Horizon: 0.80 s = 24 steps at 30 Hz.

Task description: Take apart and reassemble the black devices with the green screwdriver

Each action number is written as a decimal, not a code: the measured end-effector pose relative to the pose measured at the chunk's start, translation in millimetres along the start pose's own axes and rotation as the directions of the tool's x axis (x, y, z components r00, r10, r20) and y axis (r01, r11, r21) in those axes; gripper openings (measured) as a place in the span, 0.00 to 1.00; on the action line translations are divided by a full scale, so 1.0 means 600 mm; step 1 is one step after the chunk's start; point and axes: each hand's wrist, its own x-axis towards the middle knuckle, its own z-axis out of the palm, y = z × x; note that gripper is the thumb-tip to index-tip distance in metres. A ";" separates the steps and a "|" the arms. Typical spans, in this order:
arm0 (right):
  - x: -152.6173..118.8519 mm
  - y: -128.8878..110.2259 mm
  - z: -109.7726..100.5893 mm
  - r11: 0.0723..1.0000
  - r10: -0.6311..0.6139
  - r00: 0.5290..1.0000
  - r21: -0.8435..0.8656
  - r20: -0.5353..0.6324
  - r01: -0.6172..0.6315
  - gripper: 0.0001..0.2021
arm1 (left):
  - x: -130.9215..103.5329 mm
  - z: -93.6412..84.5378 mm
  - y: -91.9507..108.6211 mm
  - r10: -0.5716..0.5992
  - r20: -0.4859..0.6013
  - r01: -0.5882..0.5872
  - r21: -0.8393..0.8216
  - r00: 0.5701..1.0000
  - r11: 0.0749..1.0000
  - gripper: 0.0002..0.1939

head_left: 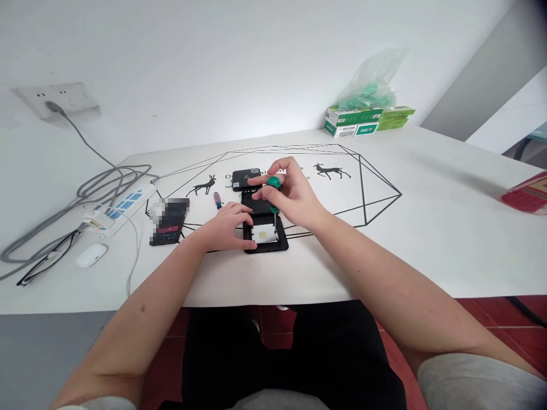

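The green screwdriver handle (pixel 274 182) looks like glossy plastic, the device casing (pixel 269 248) matt plastic, the tabletop (pixel 448 228) smooth.

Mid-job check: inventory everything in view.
Opened device: 1, black, centre
Panels: 2, black, beyond device
Screwdriver: 1, green, right hand
Small screwdriver: 1, reddish, left
Phone: 1, black, left
Power strip: 1, white, left
Cables: several, grey, left
Case: 1, white, left
Socket panel: 1, white, wall
Boxes: several, green, back right
Bag: 1, clear, atop boxes
Packet: 1, red, right
Table: 1, white, underneath
Left hand: 1, at device
Right hand: 1, holding screwdriver
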 end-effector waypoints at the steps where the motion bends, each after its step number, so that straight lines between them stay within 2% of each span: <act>1: 0.000 0.003 -0.001 1.000 -0.002 1.000 0.024 0.006 0.001 0.13 | 0.000 0.000 0.000 0.003 -0.002 -0.003 0.001 1.000 1.000 0.25; 4: 0.003 0.010 -0.007 0.998 -0.058 0.998 0.001 0.010 0.058 0.07 | 0.001 0.000 0.001 0.005 0.004 -0.005 0.002 1.000 1.000 0.25; 6: 0.008 0.013 -0.013 0.984 -0.153 0.988 -0.097 -0.008 0.151 0.04 | 0.001 -0.001 0.002 0.001 0.010 -0.001 0.004 1.000 1.000 0.25; 9: 0.016 0.018 -0.020 0.922 -0.296 0.954 -0.276 -0.046 0.272 0.07 | 0.001 -0.001 0.004 -0.006 0.012 0.006 0.009 1.000 1.000 0.25; 13: 0.018 0.022 -0.022 0.884 -0.357 0.931 -0.348 -0.068 0.314 0.11 | 0.000 0.000 0.004 -0.002 0.011 0.002 0.012 1.000 1.000 0.25; 16: 0.014 0.020 -0.016 0.902 -0.326 0.943 -0.322 -0.073 0.287 0.10 | 0.000 0.000 0.003 0.001 0.011 -0.001 0.009 1.000 1.000 0.25; 18: 0.012 0.019 -0.011 0.929 -0.254 0.963 -0.299 -0.092 0.217 0.07 | 0.000 0.000 0.002 -0.003 0.011 0.003 0.010 1.000 1.000 0.25; 22: 0.012 0.020 -0.005 0.944 -0.146 0.980 -0.317 -0.139 0.096 0.19 | 0.000 0.000 0.001 -0.001 0.012 0.001 0.014 1.000 1.000 0.25; 24: 0.012 0.022 -0.006 0.941 -0.130 0.980 -0.331 -0.148 0.075 0.18 | 0.000 0.000 0.002 0.000 0.011 -0.001 0.017 1.000 1.000 0.25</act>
